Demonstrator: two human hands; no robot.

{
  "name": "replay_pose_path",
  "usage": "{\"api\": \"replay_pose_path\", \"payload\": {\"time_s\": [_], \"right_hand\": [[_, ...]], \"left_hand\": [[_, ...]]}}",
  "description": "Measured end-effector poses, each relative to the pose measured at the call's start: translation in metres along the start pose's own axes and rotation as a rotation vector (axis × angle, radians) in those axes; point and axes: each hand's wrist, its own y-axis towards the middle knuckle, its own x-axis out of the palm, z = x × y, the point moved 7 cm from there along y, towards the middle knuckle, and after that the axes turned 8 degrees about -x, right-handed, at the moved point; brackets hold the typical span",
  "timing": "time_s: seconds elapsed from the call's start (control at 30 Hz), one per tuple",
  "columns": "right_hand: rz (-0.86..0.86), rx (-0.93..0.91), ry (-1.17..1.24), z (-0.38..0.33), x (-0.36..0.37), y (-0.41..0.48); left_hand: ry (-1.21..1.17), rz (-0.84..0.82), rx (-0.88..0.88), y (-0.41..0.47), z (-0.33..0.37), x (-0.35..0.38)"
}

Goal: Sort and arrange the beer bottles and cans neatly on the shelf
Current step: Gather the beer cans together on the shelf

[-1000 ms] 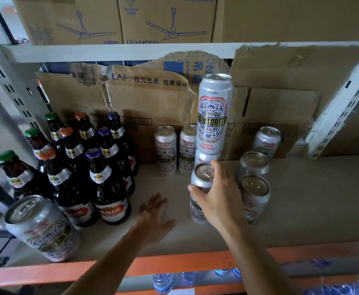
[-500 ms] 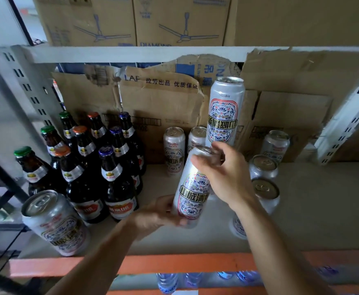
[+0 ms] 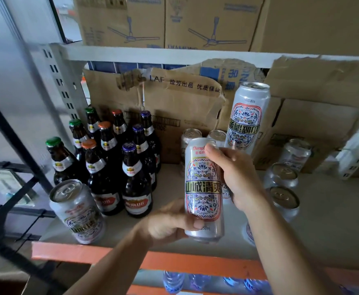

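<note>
Two hands hold one tall can (image 3: 203,188) upright above the front edge of the shelf (image 3: 333,220), near its middle. The left hand (image 3: 170,224) grips the lower part of the can with curled fingers. The right hand (image 3: 238,177) grips the upper part from the right, with fingers wrapped near the top rim. The label faces the camera.

Nine dark bottles (image 3: 136,177) stand toward the left edge in three lines of green, orange and purple caps. A second can (image 3: 78,211) stands at the front left corner, just beside the front bottles. A third tall can (image 3: 246,120) stands high at the back edge with its label upside down; its base is hidden behind the right hand. Three more cans (image 3: 282,201) stand in a line toward the right edge. Torn cardboard (image 3: 174,99) leans along the back edge.
</note>
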Motion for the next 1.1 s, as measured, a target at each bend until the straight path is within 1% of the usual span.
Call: {"api": "replay_pose_path", "payload": {"time_s": [0.07,0.13,0.27,0.4,0.6,0.7,0.83,0.9,0.97,1.03,1.1], "right_hand": [[-0.079,0.109,0.091,0.008,0.01,-0.004],[-0.125,0.17,0.179,0.01,0.017,-0.009],[-0.183,0.184,0.244,0.008,0.024,-0.012],[-0.207,0.192,0.252,0.01,0.026,-0.012],[-0.196,0.18,0.228,0.015,0.021,-0.007],[-0.208,0.128,0.132,0.013,0.018,-0.004],[-0.276,0.039,-0.119,0.01,0.017,-0.003],[-0.313,0.056,-0.233,0.015,0.017,-0.003],[-0.296,0.085,-0.299,0.021,0.015,-0.001],[-0.26,0.09,-0.321,0.024,0.013,0.001],[-0.207,0.058,-0.376,0.025,0.012,0.005]], "left_hand": [[0.011,-0.038,0.016,-0.003,0.003,0.004],[0.022,-0.05,0.029,-0.007,0.007,0.006],[0.031,-0.063,0.035,-0.012,0.009,0.004],[0.028,-0.064,0.027,-0.013,0.009,0.002],[0.032,0.064,0.019,-0.013,0.005,-0.014],[0.092,0.077,0.016,-0.01,0.005,-0.018],[0.152,0.126,-0.01,-0.007,-0.003,-0.03],[0.176,0.145,-0.028,-0.006,-0.01,-0.037],[0.181,0.151,-0.046,-0.005,-0.017,-0.042],[0.174,0.213,-0.06,-0.004,-0.024,-0.051],[0.2,0.34,-0.062,-0.003,-0.027,-0.064]]}}
